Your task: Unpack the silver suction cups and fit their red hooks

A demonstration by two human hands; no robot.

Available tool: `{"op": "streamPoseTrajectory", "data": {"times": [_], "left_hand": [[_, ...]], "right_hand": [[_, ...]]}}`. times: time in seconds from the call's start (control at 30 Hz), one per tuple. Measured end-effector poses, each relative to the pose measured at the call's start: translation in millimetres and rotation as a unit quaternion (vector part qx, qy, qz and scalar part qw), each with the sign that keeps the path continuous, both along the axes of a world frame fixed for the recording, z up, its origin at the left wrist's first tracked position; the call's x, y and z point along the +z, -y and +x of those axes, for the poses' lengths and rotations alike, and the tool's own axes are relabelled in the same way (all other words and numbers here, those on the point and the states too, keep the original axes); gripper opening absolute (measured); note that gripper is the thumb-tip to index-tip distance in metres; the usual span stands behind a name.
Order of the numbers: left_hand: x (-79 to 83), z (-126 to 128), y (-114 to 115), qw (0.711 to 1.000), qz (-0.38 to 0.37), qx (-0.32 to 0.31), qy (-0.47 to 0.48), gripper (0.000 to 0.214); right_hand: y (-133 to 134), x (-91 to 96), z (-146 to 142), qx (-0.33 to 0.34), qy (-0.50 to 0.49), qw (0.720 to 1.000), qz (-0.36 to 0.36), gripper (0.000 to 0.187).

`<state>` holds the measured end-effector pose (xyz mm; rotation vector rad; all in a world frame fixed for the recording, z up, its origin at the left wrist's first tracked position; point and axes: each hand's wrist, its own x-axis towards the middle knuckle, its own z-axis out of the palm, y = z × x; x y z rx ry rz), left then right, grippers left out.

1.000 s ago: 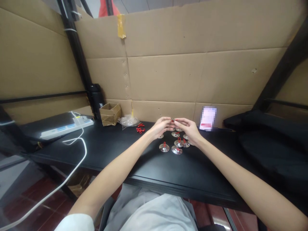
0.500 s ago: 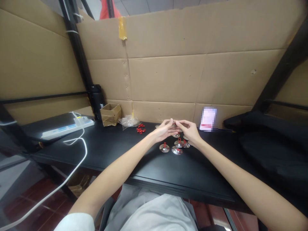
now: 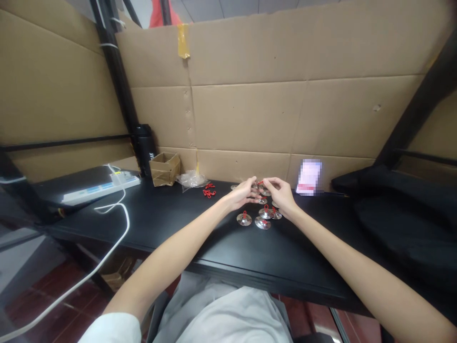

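My left hand [image 3: 245,194] has its thumb and fingers closed around a small shiny finger cymbal, largely hidden by the fingers. Just to its right, my right hand [image 3: 281,194] pinches a short red cord [image 3: 260,182] between thumb and fingertips. Below the hands, several silver finger cymbals with red cord loops lie dome up on the black table. Among them are a single cymbal [image 3: 244,219] on the left and a front cymbal [image 3: 263,223]. Others behind the hands are partly covered. A small pile of red cords [image 3: 209,192] lies left of my left hand.
A clear plastic bag [image 3: 193,179], an open cardboard box [image 3: 164,169] and a black bottle [image 3: 144,150] stand along the back left. A power strip [image 3: 102,189] with a white cable lies farther left. A lit phone [image 3: 309,177] leans at the back; black cloth [image 3: 396,214] covers the right.
My right fingertips have drawn slightly to the right, away from my left thumb, and the red cord now shows between the hands. My left fingers have spread a little.
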<state>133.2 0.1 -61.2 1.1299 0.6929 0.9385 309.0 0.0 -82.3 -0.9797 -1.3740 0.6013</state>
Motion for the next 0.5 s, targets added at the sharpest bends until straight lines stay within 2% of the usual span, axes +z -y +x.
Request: {"op": "streamPoseTrajectory", "data": {"times": [0.1, 0.23, 0.33, 0.5], "left_hand": [[-0.9, 0.5, 0.7, 0.997, -0.018, 0.066, -0.029, 0.041], [-2.6, -1.0, -2.9, 0.987, 0.016, 0.158, -0.025, 0.017], [-0.8, -3.3, -3.3, 0.985, 0.034, 0.171, -0.013, 0.012], [4.9, -5.1, 0.5, 0.987, 0.022, 0.159, 0.024, 0.006]], "right_hand": [[0.0, 0.7, 1.6, -0.014, 0.006, 1.000, 0.006, 0.062], [-2.0, 0.6, 6.6, -0.019, 0.015, 1.000, -0.007, 0.059], [-4.0, -2.2, 6.7, -0.020, 0.016, 0.999, -0.023, 0.056], [-2.8, -7.5, 1.1, -0.008, 0.049, 0.998, -0.032, 0.046]]}}
